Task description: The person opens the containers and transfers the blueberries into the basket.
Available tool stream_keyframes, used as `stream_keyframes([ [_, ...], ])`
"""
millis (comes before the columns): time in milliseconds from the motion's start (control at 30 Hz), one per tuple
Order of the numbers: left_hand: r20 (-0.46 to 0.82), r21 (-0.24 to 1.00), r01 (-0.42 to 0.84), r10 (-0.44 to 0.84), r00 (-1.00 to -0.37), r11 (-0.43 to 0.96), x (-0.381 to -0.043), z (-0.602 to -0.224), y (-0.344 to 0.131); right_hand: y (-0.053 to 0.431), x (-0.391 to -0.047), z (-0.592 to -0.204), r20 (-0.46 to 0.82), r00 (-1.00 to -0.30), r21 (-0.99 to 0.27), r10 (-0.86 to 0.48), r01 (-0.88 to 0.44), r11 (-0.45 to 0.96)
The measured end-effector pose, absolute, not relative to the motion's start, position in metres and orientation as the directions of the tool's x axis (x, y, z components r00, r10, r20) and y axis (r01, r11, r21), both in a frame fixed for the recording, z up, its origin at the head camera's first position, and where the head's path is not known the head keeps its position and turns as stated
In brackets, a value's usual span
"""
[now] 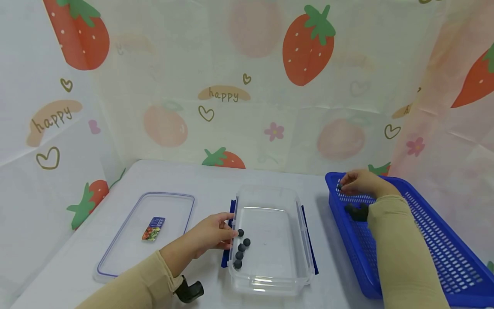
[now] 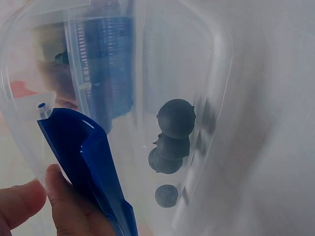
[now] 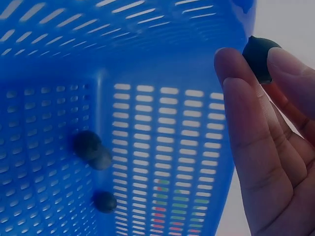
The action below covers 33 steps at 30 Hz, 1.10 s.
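Observation:
My left hand [image 1: 214, 234] holds the left wall of a clear plastic container [image 1: 270, 281]. Its fingers lie by the blue side latch [image 2: 93, 152] in the left wrist view. Several dark blueberries [image 1: 239, 255] line the container's left side, one right by the thumb. Over the far left corner of a blue slotted basket [image 1: 353, 262], my right hand [image 1: 364, 182] pinches one blueberry [image 3: 258, 59] between thumb and fingers. Lower in the basket, the right wrist view shows other blueberries [image 3: 104, 201].
Left of the container lies a clear lid [image 1: 127, 253] with a blue-edged rim and a colourful label [image 1: 153, 228]. A black wrist mount [image 1: 190, 291] sits under the left sleeve. Strawberry-printed cloth [image 1: 262, 120] stands around the white table.

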<state>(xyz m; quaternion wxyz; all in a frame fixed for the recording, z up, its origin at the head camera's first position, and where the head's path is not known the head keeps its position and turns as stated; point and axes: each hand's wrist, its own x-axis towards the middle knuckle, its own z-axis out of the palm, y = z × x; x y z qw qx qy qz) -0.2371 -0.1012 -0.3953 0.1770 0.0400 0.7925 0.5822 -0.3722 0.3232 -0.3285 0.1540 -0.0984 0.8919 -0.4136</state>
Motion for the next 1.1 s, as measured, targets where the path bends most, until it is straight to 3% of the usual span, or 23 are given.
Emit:
stream_keyframes([
  [367, -0.238, 0.935, -0.146, 0.266, -0.934, 0.323, -0.236, -0.395, -0.101, 0.326, -0.370, -0.329, -0.216, -0.937, -0.746, -0.276, -0.024, 0.665],
  [600, -0.235, 0.936, -0.142, 0.271, -0.933, 0.322, -0.236, -0.396, -0.102, 0.316, -0.368, -0.318, -0.162, -0.939, -0.785, -0.302, -0.063, 0.617],
  [1100, -0.236, 0.934, -0.140, 0.271, -0.933, 0.329, -0.237, -0.397, -0.101, 0.220, -0.364, -0.296, -0.125, -0.859, -0.684, -0.496, -0.288, 0.670],
])
